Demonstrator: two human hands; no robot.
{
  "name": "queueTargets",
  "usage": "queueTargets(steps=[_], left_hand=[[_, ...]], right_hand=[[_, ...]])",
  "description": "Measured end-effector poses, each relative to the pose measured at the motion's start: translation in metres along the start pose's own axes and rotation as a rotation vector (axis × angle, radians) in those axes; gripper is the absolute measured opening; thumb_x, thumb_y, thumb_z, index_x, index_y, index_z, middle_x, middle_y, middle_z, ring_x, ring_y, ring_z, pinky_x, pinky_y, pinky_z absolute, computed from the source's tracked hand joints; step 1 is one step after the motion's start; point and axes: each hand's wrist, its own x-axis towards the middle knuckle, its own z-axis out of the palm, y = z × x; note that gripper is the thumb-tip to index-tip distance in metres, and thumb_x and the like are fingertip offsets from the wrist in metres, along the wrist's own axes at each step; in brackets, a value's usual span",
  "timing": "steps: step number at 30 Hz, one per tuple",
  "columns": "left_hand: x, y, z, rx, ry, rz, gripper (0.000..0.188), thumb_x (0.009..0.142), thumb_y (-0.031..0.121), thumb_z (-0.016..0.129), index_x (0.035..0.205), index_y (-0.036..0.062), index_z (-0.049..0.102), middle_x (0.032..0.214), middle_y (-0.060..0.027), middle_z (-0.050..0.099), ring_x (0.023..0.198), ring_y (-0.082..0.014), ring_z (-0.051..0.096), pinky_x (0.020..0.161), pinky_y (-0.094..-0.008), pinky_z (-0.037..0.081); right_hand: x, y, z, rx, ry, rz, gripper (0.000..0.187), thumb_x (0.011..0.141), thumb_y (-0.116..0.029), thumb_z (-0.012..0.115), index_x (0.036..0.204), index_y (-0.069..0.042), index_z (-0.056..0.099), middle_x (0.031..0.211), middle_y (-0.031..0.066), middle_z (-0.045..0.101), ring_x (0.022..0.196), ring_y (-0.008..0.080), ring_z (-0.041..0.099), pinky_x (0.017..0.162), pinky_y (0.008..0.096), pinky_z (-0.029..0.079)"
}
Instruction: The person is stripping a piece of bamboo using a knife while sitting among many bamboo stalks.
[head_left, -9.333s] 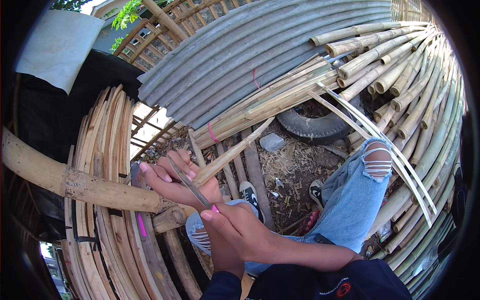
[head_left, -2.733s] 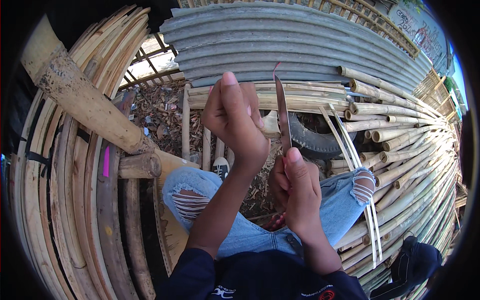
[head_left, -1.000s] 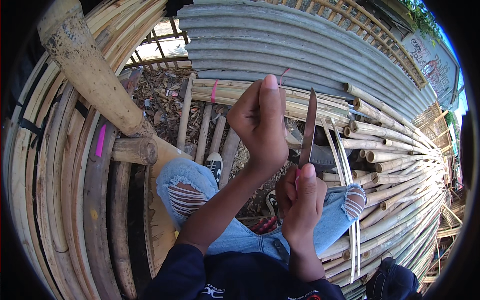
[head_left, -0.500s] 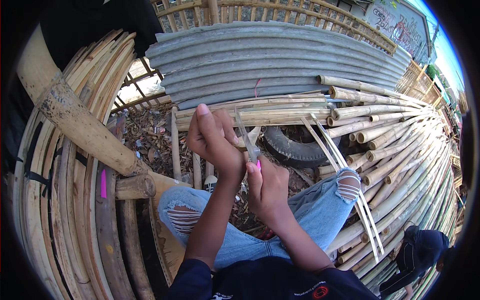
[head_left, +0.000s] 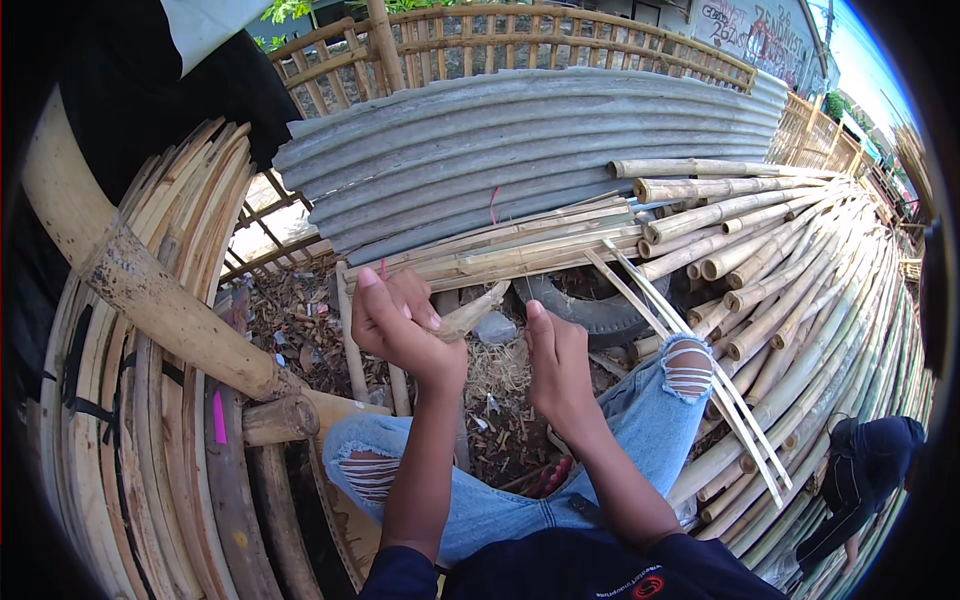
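My left hand [head_left: 410,325] is closed, thumb up, around a short pale piece of bamboo [head_left: 472,316] that sticks out toward the right. A small pink bit [head_left: 383,269] shows just above its fingers. My right hand [head_left: 560,370] is closed too, a little to the right and apart from the left one. A thin knife [head_left: 529,287] seems to rise from its grip, seen nearly edge-on; its handle is hidden in the fingers. Both hands are above my knees, over ground strewn with shavings [head_left: 497,372].
Two slender bamboo strips [head_left: 715,390] lean against my right knee. Bamboo poles [head_left: 790,290] are piled on the right, split lengths [head_left: 160,400] on the left. A thick pole [head_left: 150,265] slants at left. Ahead are a tyre [head_left: 600,312] and corrugated sheet [head_left: 530,135]. A person [head_left: 870,470] bends at lower right.
My hands have moved apart: the right one has shifted right with the knife, the left slightly left and down. The blade, broadside before, is now nearly edge-on. The whole view has tilted slightly.
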Motion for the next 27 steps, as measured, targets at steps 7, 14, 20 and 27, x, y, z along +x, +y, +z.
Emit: queueTargets(steps=[7, 14, 20, 27], left_hand=[[0.006, -0.002, 0.006, 0.058, 0.142, -0.023, 0.044, 0.097, 0.024, 0.042, 0.057, 0.015, 0.026, 0.045, 0.0031, 0.022, 0.041, -0.0086, 0.02, 0.057, -0.0283, 0.035], [0.007, -0.013, -0.001, 0.028, 0.072, 0.0, 0.046, 0.096, 0.029, 0.044, 0.055, 0.0171, 0.028, 0.042, 0.0018, 0.025, 0.039, -0.009, 0.021, 0.043, -0.0256, 0.019], [0.006, -0.004, 0.003, 0.07, 0.096, -0.044, 0.046, 0.097, 0.028, 0.04, 0.056, 0.0155, 0.025, 0.042, 0.0008, 0.025, 0.041, -0.0095, 0.021, 0.05, -0.0243, 0.027], [0.006, -0.008, 0.0, 0.063, 0.013, -0.001, 0.045, 0.099, 0.033, 0.037, 0.058, 0.0165, 0.029, 0.042, 0.0024, 0.027, 0.038, -0.0079, 0.02, 0.043, -0.024, 0.02]], right_hand=[[-0.033, -0.034, 0.003, 0.119, -0.149, -0.131, 0.041, 0.096, -0.034, 0.048, 0.076, 0.001, 0.051, 0.057, 0.019, 0.051, 0.054, 0.0383, 0.054, 0.05, 0.0446, 0.04], [-0.032, -0.021, 0.012, 0.137, -0.203, -0.168, 0.043, 0.092, -0.038, 0.055, 0.076, 0.002, 0.052, 0.058, 0.0189, 0.054, 0.056, 0.0389, 0.058, 0.051, 0.0455, 0.044], [-0.033, -0.032, 0.005, 0.243, -0.221, -0.172, 0.041, 0.091, -0.037, 0.057, 0.081, 0.003, 0.052, 0.058, 0.0196, 0.055, 0.056, 0.0398, 0.058, 0.051, 0.0449, 0.046], [-0.031, -0.03, 0.009, 0.13, -0.245, -0.126, 0.043, 0.091, -0.037, 0.056, 0.08, 0.003, 0.051, 0.058, 0.0204, 0.056, 0.057, 0.0403, 0.059, 0.051, 0.0452, 0.047]])
